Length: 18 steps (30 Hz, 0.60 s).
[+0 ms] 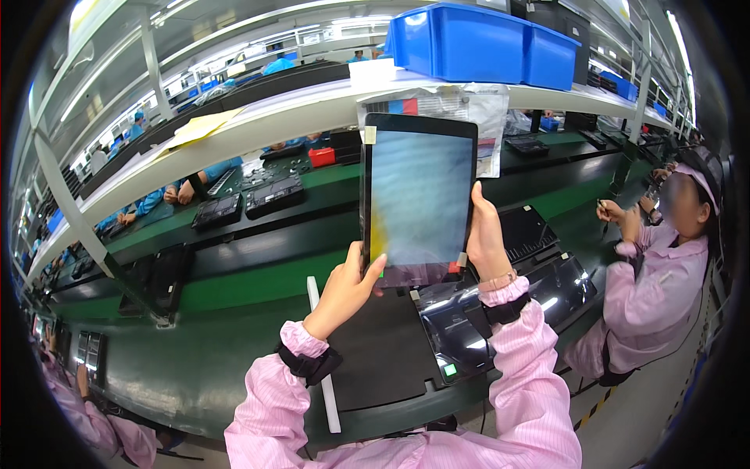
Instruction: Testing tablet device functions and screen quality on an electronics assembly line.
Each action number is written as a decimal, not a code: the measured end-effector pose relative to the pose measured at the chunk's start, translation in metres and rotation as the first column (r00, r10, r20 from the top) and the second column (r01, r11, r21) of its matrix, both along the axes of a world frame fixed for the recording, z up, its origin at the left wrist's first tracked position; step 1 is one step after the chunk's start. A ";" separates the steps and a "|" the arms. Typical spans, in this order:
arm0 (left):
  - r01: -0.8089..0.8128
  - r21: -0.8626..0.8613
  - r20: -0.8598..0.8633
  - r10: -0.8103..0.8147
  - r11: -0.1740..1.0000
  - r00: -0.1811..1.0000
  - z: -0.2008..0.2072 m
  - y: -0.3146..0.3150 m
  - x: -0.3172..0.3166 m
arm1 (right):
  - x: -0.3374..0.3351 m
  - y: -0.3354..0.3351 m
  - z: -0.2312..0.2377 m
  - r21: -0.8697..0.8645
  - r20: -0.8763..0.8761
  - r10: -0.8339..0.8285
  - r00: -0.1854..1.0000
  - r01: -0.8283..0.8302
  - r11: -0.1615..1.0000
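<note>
Both of my hands hold up a tablet-like panel [423,195] with a black border and a pale, reflective screen. My left hand [346,285] grips its lower left corner, thumb on the front. Along the right edge, my right hand [488,234] has its thumb upright and its other fingers behind. Small tape tabs stick to the panel's corners, and a clear film shows along its lower edge. Below it on the bench lie a dark mat [375,363] and glossy black panels [453,332], one bearing a green sticker. A white strip [324,359] lies along the mat's left side.
Blue bins [461,43] stand on the white shelf [297,105] above the bench, with a printed bag [492,117] hanging from it. Open device housings [273,195] sit on the green conveyor line [234,289]. A co-worker in pink [660,289] sits at the right; others work across and at left.
</note>
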<state>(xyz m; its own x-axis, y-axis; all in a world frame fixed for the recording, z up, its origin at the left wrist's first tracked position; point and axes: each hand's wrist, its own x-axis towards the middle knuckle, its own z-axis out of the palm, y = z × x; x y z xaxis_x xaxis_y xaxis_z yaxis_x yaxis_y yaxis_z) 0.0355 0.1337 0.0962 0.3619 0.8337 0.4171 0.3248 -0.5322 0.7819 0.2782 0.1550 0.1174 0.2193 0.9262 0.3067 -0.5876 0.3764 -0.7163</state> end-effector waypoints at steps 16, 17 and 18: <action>0.022 -0.202 -0.021 -0.027 0.979 0.999 -0.005 0.001 -0.002 | 0.007 0.022 -0.008 0.041 -0.008 0.082 0.997 -0.082 0.996; 0.021 -0.204 -0.021 -0.026 0.979 0.999 -0.005 0.001 -0.002 | 0.007 0.022 -0.007 0.044 -0.025 0.083 0.996 -0.082 0.996; 0.032 -0.195 -0.021 -0.036 0.980 0.999 -0.006 0.002 -0.002 | 0.007 0.021 -0.007 0.047 -0.043 0.084 0.996 -0.082 0.995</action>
